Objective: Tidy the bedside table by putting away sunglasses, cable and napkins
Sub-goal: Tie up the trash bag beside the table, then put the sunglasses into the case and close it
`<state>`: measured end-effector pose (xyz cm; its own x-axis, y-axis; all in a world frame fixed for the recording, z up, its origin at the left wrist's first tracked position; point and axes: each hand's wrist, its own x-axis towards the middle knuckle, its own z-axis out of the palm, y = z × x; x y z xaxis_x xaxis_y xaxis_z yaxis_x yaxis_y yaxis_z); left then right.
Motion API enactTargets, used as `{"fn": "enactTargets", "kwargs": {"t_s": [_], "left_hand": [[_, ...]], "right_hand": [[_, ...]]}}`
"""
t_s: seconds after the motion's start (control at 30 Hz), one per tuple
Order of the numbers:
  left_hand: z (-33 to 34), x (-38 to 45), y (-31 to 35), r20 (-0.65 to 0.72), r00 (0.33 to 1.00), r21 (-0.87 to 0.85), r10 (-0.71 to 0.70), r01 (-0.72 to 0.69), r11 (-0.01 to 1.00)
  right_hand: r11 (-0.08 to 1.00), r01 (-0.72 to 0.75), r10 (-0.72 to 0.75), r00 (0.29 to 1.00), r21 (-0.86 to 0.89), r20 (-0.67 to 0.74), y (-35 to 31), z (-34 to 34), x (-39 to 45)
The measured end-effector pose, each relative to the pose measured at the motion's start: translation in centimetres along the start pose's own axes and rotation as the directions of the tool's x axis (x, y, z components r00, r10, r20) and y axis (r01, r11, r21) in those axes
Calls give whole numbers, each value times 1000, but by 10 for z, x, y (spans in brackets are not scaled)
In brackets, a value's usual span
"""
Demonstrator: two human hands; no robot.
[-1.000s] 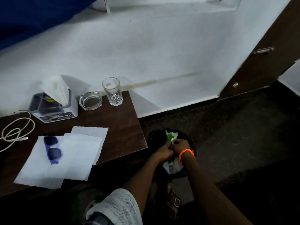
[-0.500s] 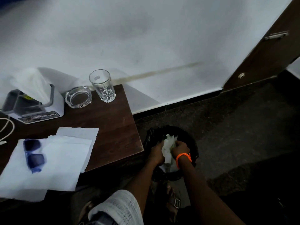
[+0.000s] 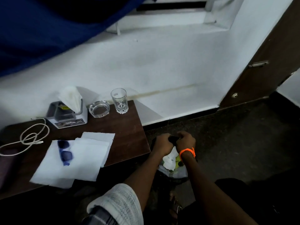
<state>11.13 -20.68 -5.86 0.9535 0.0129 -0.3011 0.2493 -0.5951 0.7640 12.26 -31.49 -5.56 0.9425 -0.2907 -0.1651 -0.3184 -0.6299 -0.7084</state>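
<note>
Gripping the dark bin liner rim (image 3: 173, 139), my left hand (image 3: 162, 143) and right hand (image 3: 186, 140) curl round it above the crumpled white waste (image 3: 169, 159); I judge binning underway. Next: flat white paper napkins (image 3: 78, 161), blue-lensed sunglasses (image 3: 65, 151), looped white cable (image 3: 30, 138), all on the brown wooden bedside table (image 3: 128, 135)

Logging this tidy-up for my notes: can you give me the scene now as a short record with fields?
left hand: left hand grips the bin bag
right hand: right hand grips the same bag
in bin: crumpled paper
on table: sunglasses on the napkins, cable, tissue holder, ashtray, glass
</note>
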Motion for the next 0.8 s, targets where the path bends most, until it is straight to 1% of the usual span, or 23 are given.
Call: {"fn": "enactTargets", "kwargs": {"t_s": [0.13,0.2,0.27,0.4,0.5,0.6,0.63,0.73,0.8], "left_hand": [[-41,-30,22,-147,986,-17,72,-75,997],[-62,-45,28,-218,971,-12,96,-101,995],[-82,-59,29,-277,956,-9,92,-98,995],[-123,-91,20,-350,932,-14,93,-105,994],[-155,-120,8,-457,886,-9,82,-97,995],[-185,-150,-9,-556,829,-48,53,-96,994],[-194,-161,-16,-584,811,-52,36,-82,995],[-223,-192,-40,-657,753,-48,-12,-26,999],[-241,-213,-59,-695,718,-58,-46,9,998]], "right_hand": [[982,189,-190,982,17,21,-40,-20,-22],[964,265,-263,963,-24,65,-59,-25,-35],[940,331,-324,942,-85,93,-76,-26,-47],[883,460,-446,885,-96,136,-111,-20,-80],[833,550,-534,828,-63,173,-144,-12,-114],[772,634,-610,761,-52,222,-176,0,-146],[750,660,-632,737,-50,240,-185,6,-155],[693,720,-690,651,29,317,-211,27,-182],[667,744,-712,617,46,335,-225,43,-202]]}}
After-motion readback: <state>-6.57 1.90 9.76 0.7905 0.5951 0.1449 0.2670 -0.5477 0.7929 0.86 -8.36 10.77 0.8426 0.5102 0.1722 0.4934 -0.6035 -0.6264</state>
